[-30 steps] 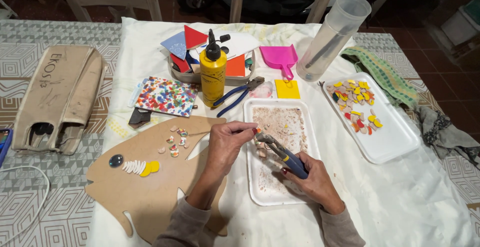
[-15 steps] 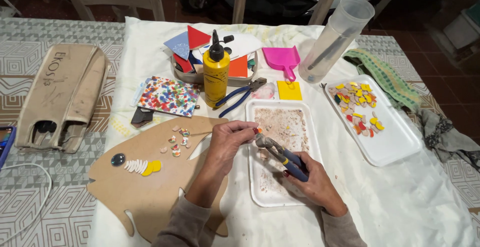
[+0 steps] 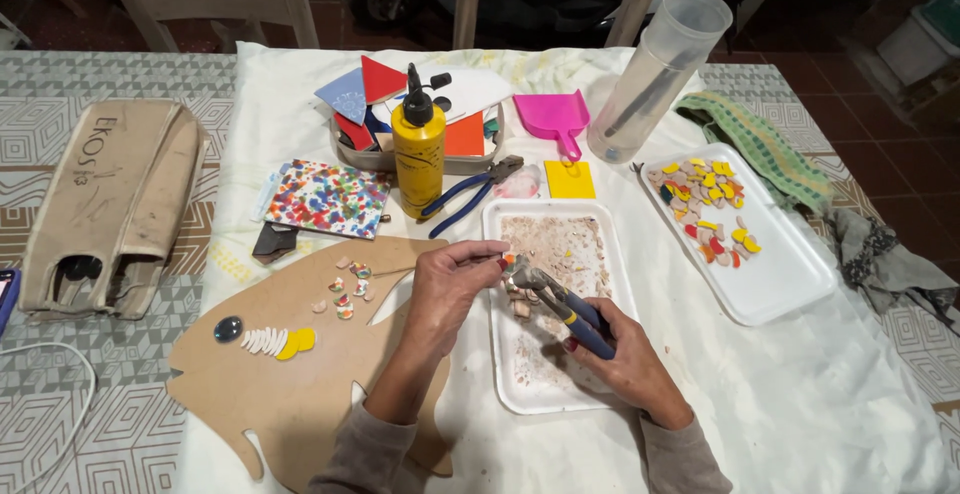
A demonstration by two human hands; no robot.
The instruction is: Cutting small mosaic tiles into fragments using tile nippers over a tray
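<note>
My right hand [image 3: 625, 364] grips blue-handled tile nippers [image 3: 560, 304], their jaws up by my left fingertips. My left hand [image 3: 450, 284] pinches a small tile piece [image 3: 508, 260] at those jaws, above a white foam tray [image 3: 500, 374] that holds tile dust and chips. Left of the hands lies a brown fish-shaped board [image 3: 290, 374] with a dark glass eye [image 3: 228, 329], a row of white and yellow pieces [image 3: 275, 341] and a few small tiles [image 3: 345, 289].
A yellow glue bottle [image 3: 418, 159], blue pliers [image 3: 465, 199], a box of coloured tiles [image 3: 400, 119], a speckled tile [image 3: 328, 197], a pink scoop [image 3: 553, 119], a clear jug [image 3: 655, 74], a second tray [image 3: 790, 284] of cut pieces, cloths [image 3: 770, 154] and a beige case [image 3: 110, 204].
Both hands stay over the tray with only slight shifts; the nippers remain at the tile piece between my left fingers.
</note>
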